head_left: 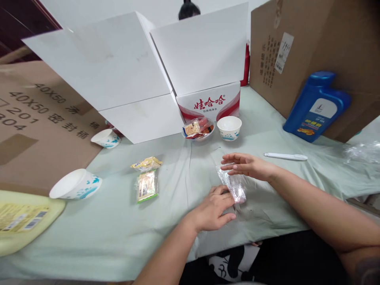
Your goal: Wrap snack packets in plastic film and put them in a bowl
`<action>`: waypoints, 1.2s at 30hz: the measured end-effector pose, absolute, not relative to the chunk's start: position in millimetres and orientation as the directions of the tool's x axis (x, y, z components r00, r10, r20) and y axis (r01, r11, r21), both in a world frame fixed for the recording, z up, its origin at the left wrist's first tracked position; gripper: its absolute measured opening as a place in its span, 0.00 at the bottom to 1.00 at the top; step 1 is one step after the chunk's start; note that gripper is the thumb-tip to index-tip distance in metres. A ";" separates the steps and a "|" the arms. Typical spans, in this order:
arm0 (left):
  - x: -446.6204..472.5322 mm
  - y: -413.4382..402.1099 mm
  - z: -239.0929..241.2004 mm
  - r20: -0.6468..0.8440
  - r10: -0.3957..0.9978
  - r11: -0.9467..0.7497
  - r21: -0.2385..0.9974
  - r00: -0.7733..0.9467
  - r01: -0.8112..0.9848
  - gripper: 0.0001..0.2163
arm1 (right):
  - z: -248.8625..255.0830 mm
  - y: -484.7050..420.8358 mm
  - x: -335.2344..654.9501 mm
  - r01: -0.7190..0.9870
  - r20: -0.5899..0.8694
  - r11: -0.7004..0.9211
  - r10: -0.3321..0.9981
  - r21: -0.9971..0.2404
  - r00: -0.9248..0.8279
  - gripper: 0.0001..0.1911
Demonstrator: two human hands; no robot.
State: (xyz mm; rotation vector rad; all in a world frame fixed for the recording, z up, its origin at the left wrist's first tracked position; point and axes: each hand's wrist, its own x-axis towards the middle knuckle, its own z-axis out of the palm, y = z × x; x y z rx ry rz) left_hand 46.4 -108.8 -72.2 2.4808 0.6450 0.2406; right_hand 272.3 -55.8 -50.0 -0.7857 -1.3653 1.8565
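Observation:
A crumpled clear plastic bag (237,189) lies on the cloth in front of me, with something pinkish at its near end that I cannot make out. My left hand (214,209) rests at its left side, fingertips touching it, thumb apart from the fingers. Over the far end of the bag is my right hand (251,166), its fingers stretched out to the left and nothing gripped in them. Beyond the hands stand a clear bowl of packaged snacks (198,130) and a white paper bowl (229,128). A white pen-like cutter (285,156) lies to the right.
Two wrapped snacks (147,185) lie left of my hands. Farther left are a tilted paper bowl (77,184), another paper bowl (106,138) and a yellow container (26,221). White boxes (204,51) form a back wall. A blue bottle (317,107) leans by a cardboard box (285,47).

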 end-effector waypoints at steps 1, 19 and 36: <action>46.4 -108.2 -71.9 0.031 0.497 -0.723 0.568 0.867 0.394 0.21 | -54.6 -52.4 269.9 -0.152 -0.101 -0.216 0.833 -0.964 -0.544 0.27; 45.2 -106.6 -76.2 0.044 0.538 -0.671 0.627 0.841 0.396 0.23 | -52.5 -37.8 298.2 0.222 -0.097 0.067 0.749 -0.973 -0.656 0.23; 52.9 -106.0 -72.5 -0.018 0.498 -0.723 0.544 0.867 0.426 0.20 | -68.4 -34.6 257.4 0.338 0.346 0.524 0.816 -0.782 -0.463 0.08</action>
